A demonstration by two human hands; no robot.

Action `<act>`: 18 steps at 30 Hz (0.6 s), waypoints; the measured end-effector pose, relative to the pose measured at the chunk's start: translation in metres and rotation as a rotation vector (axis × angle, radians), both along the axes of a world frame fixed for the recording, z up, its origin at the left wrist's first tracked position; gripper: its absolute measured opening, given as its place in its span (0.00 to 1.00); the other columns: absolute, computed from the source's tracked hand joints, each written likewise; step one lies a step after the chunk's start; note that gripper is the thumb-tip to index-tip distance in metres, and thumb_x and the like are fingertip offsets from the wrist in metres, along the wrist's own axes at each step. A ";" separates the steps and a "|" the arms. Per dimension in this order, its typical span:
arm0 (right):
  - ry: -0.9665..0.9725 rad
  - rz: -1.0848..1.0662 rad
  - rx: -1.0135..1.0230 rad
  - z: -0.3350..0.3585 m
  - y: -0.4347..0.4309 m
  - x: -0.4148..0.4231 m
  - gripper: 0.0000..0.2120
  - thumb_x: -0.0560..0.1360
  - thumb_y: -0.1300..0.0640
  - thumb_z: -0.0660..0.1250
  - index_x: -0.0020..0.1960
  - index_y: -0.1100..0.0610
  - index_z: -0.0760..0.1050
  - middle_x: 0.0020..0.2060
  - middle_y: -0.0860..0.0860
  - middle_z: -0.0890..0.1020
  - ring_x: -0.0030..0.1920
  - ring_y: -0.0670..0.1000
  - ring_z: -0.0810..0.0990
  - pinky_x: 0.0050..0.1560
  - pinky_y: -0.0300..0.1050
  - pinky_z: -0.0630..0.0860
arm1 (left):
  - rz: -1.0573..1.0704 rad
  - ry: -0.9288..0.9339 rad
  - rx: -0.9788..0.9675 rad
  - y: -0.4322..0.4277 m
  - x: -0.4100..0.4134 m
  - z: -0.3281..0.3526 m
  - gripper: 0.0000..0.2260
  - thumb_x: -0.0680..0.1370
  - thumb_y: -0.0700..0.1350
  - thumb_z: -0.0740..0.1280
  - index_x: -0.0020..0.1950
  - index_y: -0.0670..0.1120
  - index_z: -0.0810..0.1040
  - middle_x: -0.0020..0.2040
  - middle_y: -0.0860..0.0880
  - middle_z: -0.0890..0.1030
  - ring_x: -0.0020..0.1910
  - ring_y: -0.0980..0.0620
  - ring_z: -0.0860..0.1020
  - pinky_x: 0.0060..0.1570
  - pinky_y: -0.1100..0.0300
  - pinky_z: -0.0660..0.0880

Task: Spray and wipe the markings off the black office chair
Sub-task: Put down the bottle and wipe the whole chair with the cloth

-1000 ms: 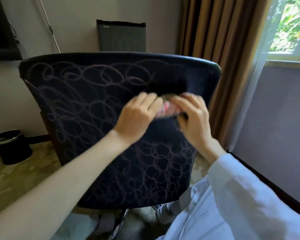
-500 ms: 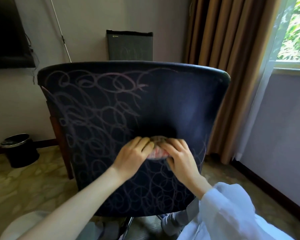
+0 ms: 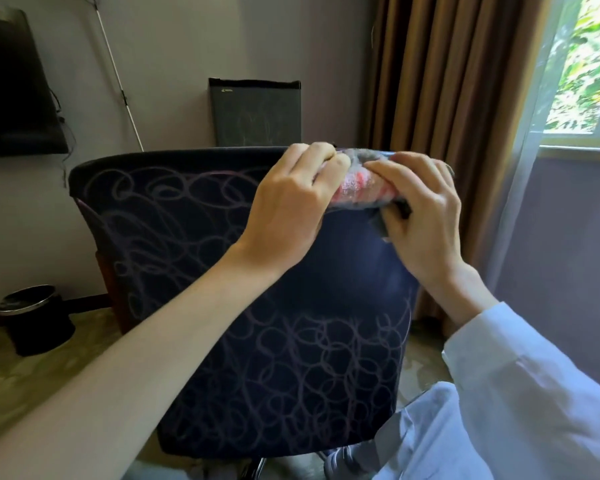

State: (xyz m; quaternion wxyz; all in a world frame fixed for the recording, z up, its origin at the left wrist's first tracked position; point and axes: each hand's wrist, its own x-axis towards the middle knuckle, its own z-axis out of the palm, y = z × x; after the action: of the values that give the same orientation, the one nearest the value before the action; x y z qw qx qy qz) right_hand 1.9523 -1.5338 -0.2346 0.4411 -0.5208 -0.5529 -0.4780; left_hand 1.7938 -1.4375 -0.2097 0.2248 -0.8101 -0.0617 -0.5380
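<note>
The back of the black office chair fills the middle of the view, covered with looping pale scribbles on its left and lower parts. A band down the right side looks free of marks. A bunched pink and grey cloth lies against the chair's upper right edge. My left hand grips the cloth's left end with curled fingers. My right hand grips its right end and a dark corner of it. No spray bottle is in view.
A black waste bin stands on the floor at the left. Behind the chair a dark panel and a thin white pole lean on the wall. Brown curtains and a window are on the right.
Both hands have slid the cloth up the chair back, from its middle to the top right edge. The camera has also come closer to the chair.
</note>
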 end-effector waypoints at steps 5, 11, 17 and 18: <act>0.123 0.014 -0.189 -0.073 0.008 0.004 0.19 0.67 0.69 0.67 0.58 0.62 0.79 0.54 0.59 0.79 0.55 0.61 0.76 0.59 0.55 0.73 | 0.016 0.099 0.009 0.015 0.012 -0.070 0.09 0.75 0.33 0.63 0.52 0.38 0.80 0.48 0.42 0.81 0.44 0.43 0.78 0.43 0.52 0.78; 0.184 0.040 -0.272 -0.090 -0.002 0.002 0.19 0.70 0.63 0.61 0.60 0.60 0.79 0.55 0.57 0.80 0.55 0.59 0.76 0.60 0.49 0.72 | 0.020 0.188 0.015 0.011 0.010 -0.085 0.10 0.75 0.34 0.61 0.52 0.39 0.80 0.48 0.42 0.81 0.43 0.43 0.79 0.45 0.52 0.79; 0.022 0.037 0.030 0.024 -0.015 -0.003 0.17 0.70 0.67 0.67 0.59 0.62 0.80 0.55 0.60 0.80 0.56 0.62 0.77 0.61 0.45 0.68 | 0.004 -0.032 0.031 -0.014 0.002 0.020 0.13 0.74 0.34 0.62 0.57 0.36 0.77 0.54 0.39 0.79 0.51 0.39 0.76 0.51 0.51 0.74; 0.007 0.030 0.050 0.037 -0.014 -0.004 0.16 0.71 0.66 0.67 0.58 0.61 0.80 0.55 0.59 0.80 0.55 0.61 0.77 0.61 0.43 0.68 | 0.007 -0.044 0.016 -0.015 0.001 0.030 0.13 0.73 0.33 0.63 0.57 0.36 0.77 0.55 0.40 0.79 0.52 0.40 0.75 0.51 0.52 0.73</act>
State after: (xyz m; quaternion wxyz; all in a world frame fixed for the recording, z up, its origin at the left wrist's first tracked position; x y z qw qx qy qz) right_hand 1.9485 -1.5473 -0.1978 0.4629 -0.5031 -0.5469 -0.4832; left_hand 1.7944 -1.4521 -0.1797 0.2318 -0.7959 -0.0653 -0.5555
